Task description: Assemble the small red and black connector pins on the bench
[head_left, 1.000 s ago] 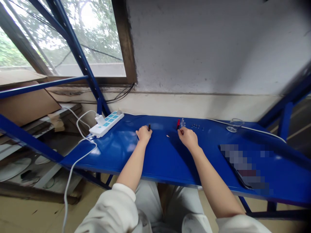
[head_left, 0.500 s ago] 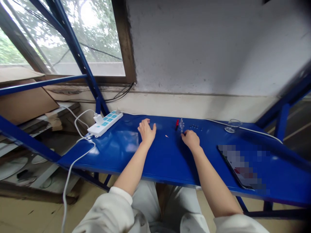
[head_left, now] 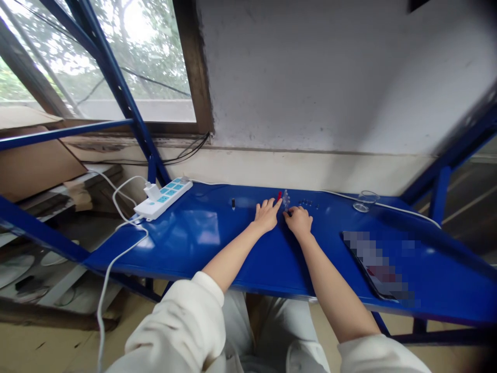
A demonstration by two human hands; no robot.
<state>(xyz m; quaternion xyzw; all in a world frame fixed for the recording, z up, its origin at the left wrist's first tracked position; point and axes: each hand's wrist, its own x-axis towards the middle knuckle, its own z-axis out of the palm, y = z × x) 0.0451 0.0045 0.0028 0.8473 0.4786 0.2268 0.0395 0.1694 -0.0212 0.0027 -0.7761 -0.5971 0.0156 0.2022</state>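
Observation:
On the blue table [head_left: 194, 254], my left hand [head_left: 266, 215] has its fingers spread, its index finger beside the red pieces [head_left: 279, 195] and the clear small pieces [head_left: 286, 197]. Just right of it, my right hand [head_left: 298, 220] has its fingers bent together near the clear pieces; a small dark thing shows at its fingertips, too small to name. Upright to the left stands a small black cylinder [head_left: 233, 203]. Several tiny dark pieces [head_left: 305, 202] lie behind my right hand.
A white power strip [head_left: 165, 199] with a plug and cable sits at the table's left. To the right are a clear round container [head_left: 361, 207] and a dark flat device [head_left: 373, 269], partly blurred. A white cable runs along the back edge.
My left hand has moved right, from the left of the table middle to the red pieces. The black cylinder now shows where that hand was. The view has shifted slightly.

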